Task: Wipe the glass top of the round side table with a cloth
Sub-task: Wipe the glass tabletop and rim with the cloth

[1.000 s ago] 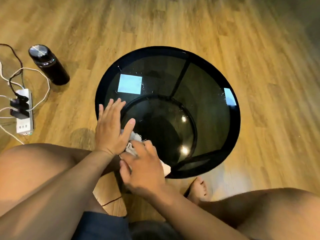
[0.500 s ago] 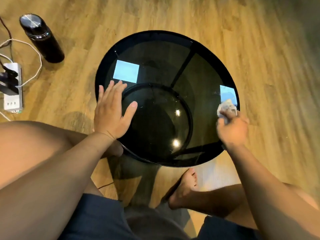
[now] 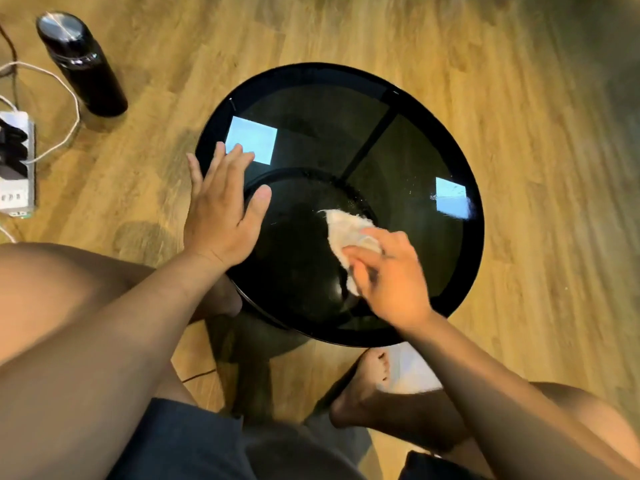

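Head view. The round side table point(image 3: 311, 72) is shown from above. Its glass top point(image 3: 311, 133) is pressed at the table's left edge by the left hand point(image 3: 221, 216), fingers straight and spread. The cloth point(image 3: 346, 230) lies near the table's centre, gripped by the curled fingers of the blurred right hand point(image 3: 391, 275). Wiping is judged partly done: pale specks right of the table's centre suggest that area is left.

Black glass table point(image 3: 311, 133), centre; white cloth point(image 3: 346, 230); black flask point(image 3: 83, 67), upper left; white power strip point(image 3: 17, 188), left edge; tan wood-grain floor point(image 3: 519, 98).
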Motion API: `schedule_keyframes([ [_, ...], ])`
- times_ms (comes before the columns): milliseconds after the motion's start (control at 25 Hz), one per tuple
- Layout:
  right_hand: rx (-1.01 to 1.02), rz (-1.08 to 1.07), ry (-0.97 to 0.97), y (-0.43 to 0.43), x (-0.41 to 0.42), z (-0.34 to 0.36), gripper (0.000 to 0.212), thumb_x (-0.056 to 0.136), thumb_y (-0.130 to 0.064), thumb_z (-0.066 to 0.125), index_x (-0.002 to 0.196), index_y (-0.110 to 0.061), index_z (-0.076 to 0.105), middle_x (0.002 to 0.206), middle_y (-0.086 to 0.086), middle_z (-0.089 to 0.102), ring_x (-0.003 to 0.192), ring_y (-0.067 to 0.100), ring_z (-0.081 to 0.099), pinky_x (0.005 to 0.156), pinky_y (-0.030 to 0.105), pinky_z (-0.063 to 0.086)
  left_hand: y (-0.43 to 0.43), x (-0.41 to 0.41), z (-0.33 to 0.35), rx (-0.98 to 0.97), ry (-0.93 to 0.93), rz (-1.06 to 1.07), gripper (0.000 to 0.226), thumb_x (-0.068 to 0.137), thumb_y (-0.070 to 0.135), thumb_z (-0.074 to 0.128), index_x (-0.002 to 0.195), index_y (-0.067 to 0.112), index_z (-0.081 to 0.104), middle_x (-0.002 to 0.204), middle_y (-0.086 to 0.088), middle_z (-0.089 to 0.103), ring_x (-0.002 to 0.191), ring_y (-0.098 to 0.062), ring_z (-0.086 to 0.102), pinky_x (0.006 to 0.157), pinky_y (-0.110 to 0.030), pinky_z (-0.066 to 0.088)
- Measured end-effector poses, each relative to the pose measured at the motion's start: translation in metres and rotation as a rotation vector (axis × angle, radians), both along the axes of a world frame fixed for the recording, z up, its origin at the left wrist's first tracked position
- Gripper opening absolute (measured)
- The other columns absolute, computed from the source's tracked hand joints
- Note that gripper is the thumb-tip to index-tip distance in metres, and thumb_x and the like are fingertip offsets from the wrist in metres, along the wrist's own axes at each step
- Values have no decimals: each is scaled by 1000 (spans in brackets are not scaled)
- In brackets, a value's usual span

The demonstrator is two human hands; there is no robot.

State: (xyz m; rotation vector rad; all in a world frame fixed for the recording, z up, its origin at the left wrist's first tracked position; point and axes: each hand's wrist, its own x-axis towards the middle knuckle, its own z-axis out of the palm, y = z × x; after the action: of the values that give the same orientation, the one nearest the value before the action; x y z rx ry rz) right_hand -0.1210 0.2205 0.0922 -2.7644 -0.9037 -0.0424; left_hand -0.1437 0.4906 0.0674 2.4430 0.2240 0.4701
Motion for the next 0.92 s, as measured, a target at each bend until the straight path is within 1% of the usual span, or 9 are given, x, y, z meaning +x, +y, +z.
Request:
schedule_keyframes([
  [80,-49,-316,-9,-62,60,5,27,87,-16,62,110,-25,71,124,15,60,105,42,54,91,47,48,-1,1,-5,66,39,-5,57,100,46,26,142,10,41,154,-14,41,150,-31,22,121,-50,-7],
  [160,-125,-577,72,-103,108,12,30,89,-15,54,117,-22,64,119,23,57,108,46,54,96,48,46,-1,3,-7,54,37,19,58,99,49,26,141,11,42,153,-13,42,149,-30,25,121,-49,-7],
  [280,-91,-735,62,-86,128,15,34,88,-21,47,117,-17,63,113,29,59,107,48,55,98,49,44,0,3,-6,14,7,57,58,99,50,28,139,11,44,151,-13,44,147,-30,29,121,-48,-5],
  [360,-33,-646,15,-30,101,12,38,83,-27,46,111,-16,68,111,26,63,105,46,57,95,47,44,1,4,-4,-20,-10,56,58,98,49,31,139,10,44,151,-14,44,147,-30,30,122,-48,-3],
  [480,119,-201,38,85,18,3,27,83,-25,49,96,-19,72,105,13,67,94,28,54,84,38,43,-1,2,-1,-97,-51,36,57,97,43,33,139,6,46,150,-15,45,146,-31,31,122,-44,-3],
  [560,118,29,82,145,-31,3,31,82,-25,45,92,-15,72,101,6,69,92,17,49,82,35,44,0,-4,1,-187,-66,62,58,96,41,31,138,4,47,150,-17,45,147,-31,30,122,-39,-2],
  [680,46,222,112,133,-20,5,31,89,-31,46,104,-21,71,116,2,63,97,22,53,80,37,44,-1,-7,-1,-141,-20,61,58,95,40,29,139,5,45,151,-17,44,148,-31,26,123,-45,2],
  [760,55,129,71,76,17,6,24,88,-27,56,105,-25,72,118,3,64,99,27,57,81,40,48,-1,-5,-5,-66,18,43,56,97,40,30,140,7,43,152,-16,43,148,-31,26,123,-49,4],
  [920,-99,-464,59,-58,122,14,32,88,-22,54,118,-23,68,127,21,57,112,44,52,99,43,45,0,-3,-7,-65,39,91,56,99,43,30,142,10,41,154,-13,41,149,-28,25,124,-42,5],
])
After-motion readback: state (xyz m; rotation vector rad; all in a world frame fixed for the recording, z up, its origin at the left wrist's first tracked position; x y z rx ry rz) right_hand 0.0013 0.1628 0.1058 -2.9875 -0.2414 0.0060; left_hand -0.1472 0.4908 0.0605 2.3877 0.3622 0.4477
